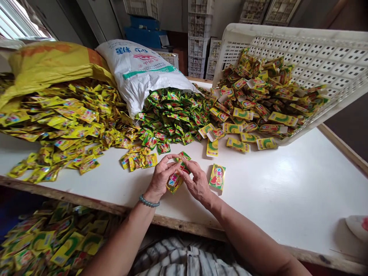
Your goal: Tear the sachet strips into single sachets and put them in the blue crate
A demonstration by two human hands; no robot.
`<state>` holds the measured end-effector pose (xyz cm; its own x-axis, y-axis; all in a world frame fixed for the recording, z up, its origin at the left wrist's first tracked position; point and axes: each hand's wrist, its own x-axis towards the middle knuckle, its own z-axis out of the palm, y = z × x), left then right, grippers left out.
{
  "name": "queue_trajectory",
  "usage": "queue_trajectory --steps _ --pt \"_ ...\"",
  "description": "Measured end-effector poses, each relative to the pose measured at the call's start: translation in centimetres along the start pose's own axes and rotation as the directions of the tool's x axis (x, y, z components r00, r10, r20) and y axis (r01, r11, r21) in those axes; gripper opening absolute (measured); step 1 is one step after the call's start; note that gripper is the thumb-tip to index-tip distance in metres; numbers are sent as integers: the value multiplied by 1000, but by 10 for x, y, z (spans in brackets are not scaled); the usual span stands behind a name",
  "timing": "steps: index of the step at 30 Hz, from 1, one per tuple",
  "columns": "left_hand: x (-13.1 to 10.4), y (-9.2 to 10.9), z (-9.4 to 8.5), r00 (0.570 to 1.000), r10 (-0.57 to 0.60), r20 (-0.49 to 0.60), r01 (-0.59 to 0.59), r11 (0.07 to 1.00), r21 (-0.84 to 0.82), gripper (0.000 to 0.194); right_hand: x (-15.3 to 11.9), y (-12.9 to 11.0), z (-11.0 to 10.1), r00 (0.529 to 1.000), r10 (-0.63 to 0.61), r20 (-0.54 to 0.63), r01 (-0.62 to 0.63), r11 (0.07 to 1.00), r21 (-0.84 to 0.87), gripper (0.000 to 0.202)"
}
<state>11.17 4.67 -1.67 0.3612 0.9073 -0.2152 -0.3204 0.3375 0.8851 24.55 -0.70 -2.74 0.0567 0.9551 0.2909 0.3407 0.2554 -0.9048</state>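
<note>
Between my hands is a small yellow and green printed cardboard box (173,183), tilted just above the white table. My left hand (158,177) is closed on its left side, the fingertips at its upper end. My right hand (198,183) pinches at the same upper end from the right. Green and red print shows between the fingertips; whether it is the box flap or a packet, I cannot tell. To the right lies another printed box (217,178), its white flap toward me. Several yellow packets (138,159) lie just beyond my left hand.
Yellow packets (66,119) spill from a yellow sack (57,57), and green packets (175,111) from a white sack (140,61). A tipped white crate (304,46) spills small boxes (255,96). Below the table edge (195,229) are filled boxes (57,237).
</note>
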Motion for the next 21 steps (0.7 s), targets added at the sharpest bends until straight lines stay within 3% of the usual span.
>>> queue_trajectory --steps 7,12,17,21 --pt "-10 -3 -1 999 47 -23 -46 999 5 51 6 -2 -10 995 81 60 -88 987 136 34" --pt "-20 3 3 997 75 4 -75 993 95 47 6 -13 -15 998 9 68 -19 988 155 48" --pt "-31 15 2 986 160 43 -165 971 171 48 4 -22 -18 989 38 143 -72 967 246 40" --pt "-35 16 7 979 201 38 -204 946 252 49 4 -20 -19 991 -76 110 50 973 224 46"
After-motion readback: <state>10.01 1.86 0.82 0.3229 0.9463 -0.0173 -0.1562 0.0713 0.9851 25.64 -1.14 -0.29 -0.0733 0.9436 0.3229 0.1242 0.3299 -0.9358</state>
